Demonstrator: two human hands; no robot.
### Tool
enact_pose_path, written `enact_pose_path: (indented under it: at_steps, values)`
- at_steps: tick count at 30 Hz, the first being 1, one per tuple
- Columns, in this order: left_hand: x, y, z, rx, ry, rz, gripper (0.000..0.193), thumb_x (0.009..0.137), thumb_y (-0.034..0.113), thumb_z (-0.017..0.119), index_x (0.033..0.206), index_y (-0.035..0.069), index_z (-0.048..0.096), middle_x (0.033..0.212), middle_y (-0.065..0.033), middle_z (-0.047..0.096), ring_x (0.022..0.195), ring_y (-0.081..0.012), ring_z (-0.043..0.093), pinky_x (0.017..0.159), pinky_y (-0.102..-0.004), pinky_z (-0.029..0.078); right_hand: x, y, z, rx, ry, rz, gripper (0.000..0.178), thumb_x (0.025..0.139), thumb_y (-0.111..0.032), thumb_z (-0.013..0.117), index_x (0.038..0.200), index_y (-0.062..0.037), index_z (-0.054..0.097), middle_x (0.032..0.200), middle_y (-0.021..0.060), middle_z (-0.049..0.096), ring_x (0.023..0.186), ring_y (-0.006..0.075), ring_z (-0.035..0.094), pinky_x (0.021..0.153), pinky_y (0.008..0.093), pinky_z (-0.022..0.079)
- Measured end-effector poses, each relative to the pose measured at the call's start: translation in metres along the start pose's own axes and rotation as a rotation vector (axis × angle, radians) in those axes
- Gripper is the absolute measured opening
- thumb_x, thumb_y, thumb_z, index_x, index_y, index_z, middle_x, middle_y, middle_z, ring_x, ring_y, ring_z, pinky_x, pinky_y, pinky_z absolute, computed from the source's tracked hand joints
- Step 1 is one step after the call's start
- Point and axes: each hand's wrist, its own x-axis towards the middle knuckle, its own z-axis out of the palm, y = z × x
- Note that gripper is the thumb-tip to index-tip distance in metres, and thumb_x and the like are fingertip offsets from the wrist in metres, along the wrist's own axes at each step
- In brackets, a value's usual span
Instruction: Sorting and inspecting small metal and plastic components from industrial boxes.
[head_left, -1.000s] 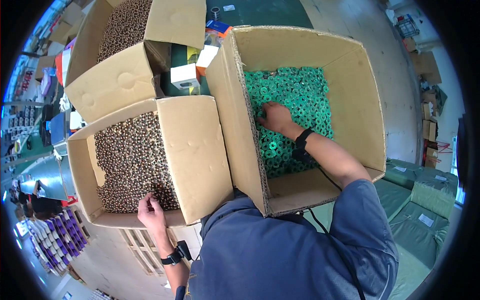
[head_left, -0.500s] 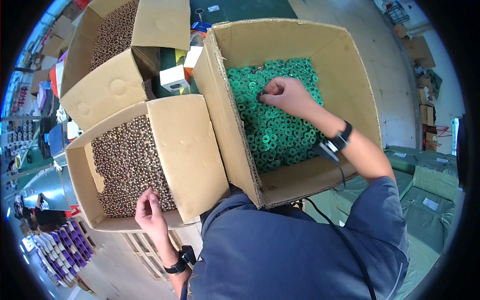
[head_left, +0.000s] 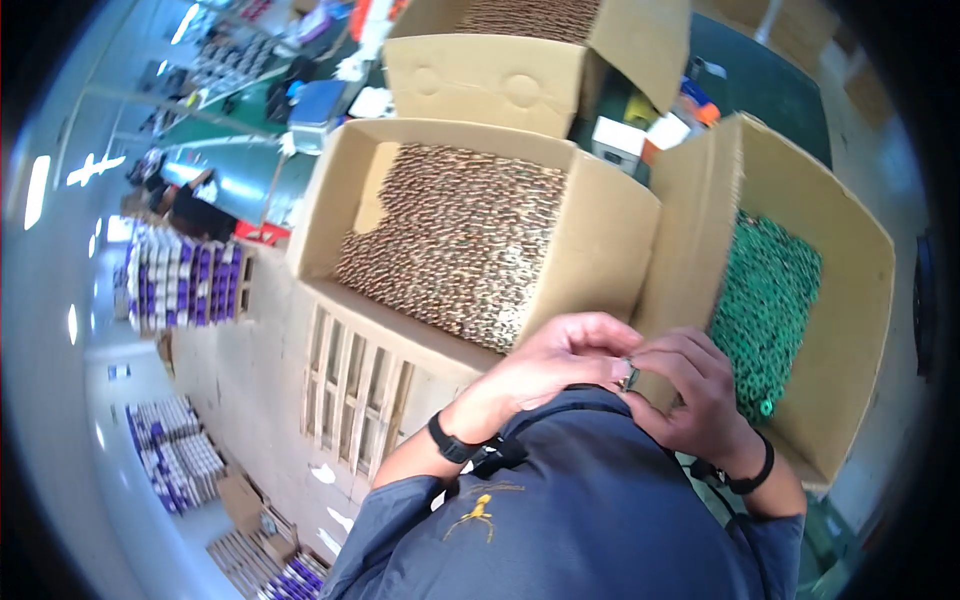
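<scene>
Fingers (head_left: 597,370): both sets curled, tips meeting; thumbs and forefingers pinch one small metallic part (head_left: 627,375) from either side. Other fingers folded in.
Part location: between the hands, just in front of the chest, off the near right corner of the left box.
Part axis: longer side looks roughly near-far, far end leaning slightly right. Small and partly covered, so can't tell which face points where.
Left hand (head_left: 560,358): comes in from near left, fingers pointing right, back of hand up, thumb on the near side. Wrist about straight, dark band (head_left: 452,440) on it.
Right hand (head_left: 697,392): comes in from near right, fingers pointing left, knuckles far and right, thumb on the near side. Black strap (head_left: 757,468) at the wrist.
Forearms: angled inward, making a V over the dark blue shirt (head_left: 600,500).
Left box (head_left: 605,245): cardboard, holds copper-coloured pieces (head_left: 455,240), beyond the left hand.
Right box (head_left: 850,290): cardboard, holds green rings (head_left: 765,310), right of and beyond the right hand.
Far box (head_left: 485,85): cardboard, more copper-coloured pieces, behind the left box.
Pallet (head_left: 350,395): slatted wood, on the floor left of the left forearm.
</scene>
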Motion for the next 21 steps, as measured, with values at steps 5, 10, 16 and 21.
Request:
enact_pose_path:
  at_steps: [5,10,16,21]
  values:
    - [-0.023,0.006,-0.048,-0.02,0.151,0.141,0.033,0.091,-0.003,0.068,0.123,-0.001,0.063,0.111,-0.0106,0.071,0.097,-0.0165,0.071,0.087,-0.0328,0.06,-0.001,-0.008,0.001,-0.166,-0.141,0.138,0.05,0.072,-0.015,0.082,0.117,-0.0059,0.06,0.113,0.0143,0.062,0.101,0.0352,0.062,0.087,0.0442,0.052]
    - [-0.063,0.089,-0.182,0.317,0.791,0.347,0.031,0.086,0.006,0.074,0.116,0.001,0.067,0.096,-0.0093,0.074,0.078,-0.0155,0.071,0.075,-0.0282,0.059,-0.032,-0.009,0.02,-0.574,-0.211,0.371,0.058,0.074,-0.017,0.08,0.126,-0.0046,0.055,0.123,0.0164,0.058,0.12,0.0388,0.053,0.1,0.05,0.043]
    - [-0.125,0.174,-0.445,0.841,1.316,0.244,0.021,0.079,0.015,0.082,0.094,0.001,0.076,0.088,-0.0101,0.076,0.076,-0.0154,0.071,0.073,-0.0304,0.058,-0.029,-0.002,0.055,-0.688,-0.21,0.344,0.035,0.077,-0.016,0.074,0.108,-0.0045,0.065,0.122,0.0127,0.06,0.122,0.0358,0.053,0.108,0.052,0.034]
    - [-0.085,0.185,-0.484,1.199,1.36,0.018,0.024,0.071,0.026,0.086,0.081,0.006,0.078,0.081,-0.0089,0.076,0.078,-0.0167,0.073,0.077,-0.0322,0.057,-0.032,-0.005,0.064,-0.739,-0.214,0.412,0.021,0.078,-0.014,0.071,0.096,-0.004,0.065,0.113,0.0113,0.064,0.119,0.0342,0.055,0.108,0.0515,0.034]
